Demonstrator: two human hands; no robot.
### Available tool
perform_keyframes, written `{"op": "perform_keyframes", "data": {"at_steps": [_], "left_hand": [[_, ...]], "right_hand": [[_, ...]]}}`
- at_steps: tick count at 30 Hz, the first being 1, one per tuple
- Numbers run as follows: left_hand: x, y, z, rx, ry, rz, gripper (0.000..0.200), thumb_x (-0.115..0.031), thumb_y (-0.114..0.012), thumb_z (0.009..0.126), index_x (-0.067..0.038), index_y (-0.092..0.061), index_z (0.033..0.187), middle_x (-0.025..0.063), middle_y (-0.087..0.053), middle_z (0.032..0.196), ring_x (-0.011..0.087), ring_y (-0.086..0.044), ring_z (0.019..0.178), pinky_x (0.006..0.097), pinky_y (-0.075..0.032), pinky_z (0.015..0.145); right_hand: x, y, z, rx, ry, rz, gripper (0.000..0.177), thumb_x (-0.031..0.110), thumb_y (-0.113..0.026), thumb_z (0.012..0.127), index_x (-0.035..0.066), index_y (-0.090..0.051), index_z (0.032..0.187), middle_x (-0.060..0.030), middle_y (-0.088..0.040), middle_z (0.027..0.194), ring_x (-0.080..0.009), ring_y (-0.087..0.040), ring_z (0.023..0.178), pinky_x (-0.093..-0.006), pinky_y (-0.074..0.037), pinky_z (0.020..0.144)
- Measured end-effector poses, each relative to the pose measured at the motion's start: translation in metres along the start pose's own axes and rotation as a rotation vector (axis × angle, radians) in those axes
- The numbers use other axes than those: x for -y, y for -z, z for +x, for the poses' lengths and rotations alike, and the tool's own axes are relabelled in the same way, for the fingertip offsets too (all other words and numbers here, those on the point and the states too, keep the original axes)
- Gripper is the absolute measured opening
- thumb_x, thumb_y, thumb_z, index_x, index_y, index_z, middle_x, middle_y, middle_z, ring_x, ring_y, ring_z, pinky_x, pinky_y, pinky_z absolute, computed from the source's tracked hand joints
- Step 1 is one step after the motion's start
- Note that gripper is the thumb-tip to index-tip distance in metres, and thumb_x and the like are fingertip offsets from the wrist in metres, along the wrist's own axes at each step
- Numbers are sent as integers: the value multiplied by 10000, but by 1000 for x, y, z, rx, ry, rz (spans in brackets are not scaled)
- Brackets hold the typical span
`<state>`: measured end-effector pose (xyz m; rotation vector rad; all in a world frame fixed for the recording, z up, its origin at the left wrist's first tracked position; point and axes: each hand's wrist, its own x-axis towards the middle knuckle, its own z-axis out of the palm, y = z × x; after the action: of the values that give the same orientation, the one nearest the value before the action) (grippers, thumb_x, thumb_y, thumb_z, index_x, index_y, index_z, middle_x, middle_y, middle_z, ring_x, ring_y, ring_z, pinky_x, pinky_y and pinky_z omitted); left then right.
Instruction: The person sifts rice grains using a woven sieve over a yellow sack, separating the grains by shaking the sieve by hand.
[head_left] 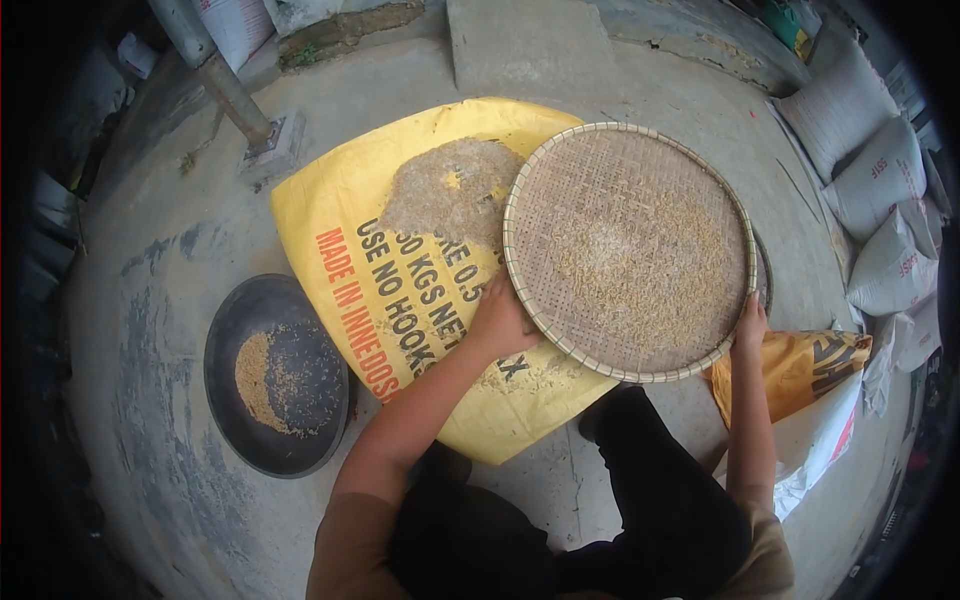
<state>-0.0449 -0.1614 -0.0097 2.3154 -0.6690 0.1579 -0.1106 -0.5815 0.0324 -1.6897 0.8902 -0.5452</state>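
Observation:
A round woven bamboo winnowing tray (pixel 560 210) is held up in front of me, over the right part of a yellow sack (pixel 340 210) spread on the floor. My left hand (pixel 503 318) grips its lower left rim, and my right hand (pixel 750 325) grips the lower right rim. Golden grain (pixel 690 240) lies scattered on the tray, with a paler patch left of its middle. On the sack, a heap of greyish husks (pixel 440 190) lies left of the tray. The fingers under the rim are partly hidden.
A black basin (pixel 225 390) holding some grain stands on the concrete floor to my left. Orange and white sacks (pixel 800 375) lie by my right arm. Several filled white sacks (pixel 870 170) line the right side. A metal post (pixel 235 95) rises at the back left.

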Motion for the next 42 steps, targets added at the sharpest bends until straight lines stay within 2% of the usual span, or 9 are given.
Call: {"op": "perform_keyframes", "data": {"at_steps": [5, 12, 17, 19, 24, 26, 35, 38, 42], "left_hand": [[4, -14, -3, 179, -3, -69, 576, -298, -643, 734, -46, -465, 1221, 208, -489, 1219, 392, -460, 1112, 442, -390, 926], [41, 0, 19, 285, 368, 68, 398, -275, -478, 849, -33, -479, 1166, 181, -589, 1023, 376, -569, 925, 421, -466, 798], [69, 50, 21, 96, 258, 293, 162, -173, -457, 888, -16, -480, 922, 178, -578, 854, 355, -582, 782, 440, -474, 691], [67, 68, 30, -271, 397, 162, 207, -206, -443, 914, -6, -493, 910, 191, -572, 860, 376, -565, 768, 442, -458, 680], [14, 71, 48, -130, 296, -226, 281, -243, -426, 928, -2, -560, 982, 206, -562, 1001, 356, -552, 905, 402, -437, 798], [0, 56, 42, 22, 8, -128, 328, -250, -416, 929, -21, -542, 1127, 204, -532, 1139, 346, -502, 1067, 381, -399, 910], [83, 69, -10, -159, 470, 17, 473, -317, -478, 896, -17, -439, 1259, 231, -439, 1270, 352, -404, 1201, 412, -341, 984], [74, 51, -32, -31, 184, 505, 508, -328, -505, 881, -38, -410, 1288, 234, -387, 1315, 368, -346, 1244, 429, -321, 999], [83, 31, -34, -60, 193, 287, 460, -234, -564, 851, -35, -456, 1252, 220, -362, 1340, 367, -316, 1266, 438, -318, 1001]], "right_hand": [[6, -7, -4, 61, -26, 81, 571, 409, -418, 924, -83, -449, 1212, -158, -532, 1146, -232, -521, 1023, -319, -398, 892], [12, -18, -10, 38, 7, 31, 507, 396, -406, 934, -68, -531, 1095, -108, -577, 1006, -176, -541, 898, -287, -419, 812], [10, -17, -9, 75, 1, -117, 554, 406, -428, 918, -81, -481, 1178, -151, -543, 1119, -216, -522, 997, -310, -393, 884], [-1, -18, -8, 87, 3, -131, 557, 411, -427, 916, -81, -487, 1169, -148, -550, 1103, -214, -524, 988, -310, -396, 878], [0, -37, -29, 81, 94, -229, 452, 393, -420, 925, -38, -552, 887, -38, -508, 781, -137, -444, 732, -279, -389, 695], [-2, -41, -31, 92, 156, -285, 426, 383, -428, 925, -15, -532, 812, -8, -456, 719, -120, -392, 691, -277, -367, 647], [-20, -12, -9, 104, 33, -264, 578, 437, -424, 910, -85, -519, 1138, -148, -580, 1045, -198, -535, 952, -302, -408, 843], [-34, -5, 0, 111, 47, -236, 563, 428, -424, 912, -88, -528, 1110, -142, -582, 1030, -193, -537, 932, -300, -414, 828], [-36, -8, -1, 93, 69, -280, 512, 420, -429, 915, -69, -563, 993, -95, -559, 854, -160, -487, 800, -288, -399, 744]]}}
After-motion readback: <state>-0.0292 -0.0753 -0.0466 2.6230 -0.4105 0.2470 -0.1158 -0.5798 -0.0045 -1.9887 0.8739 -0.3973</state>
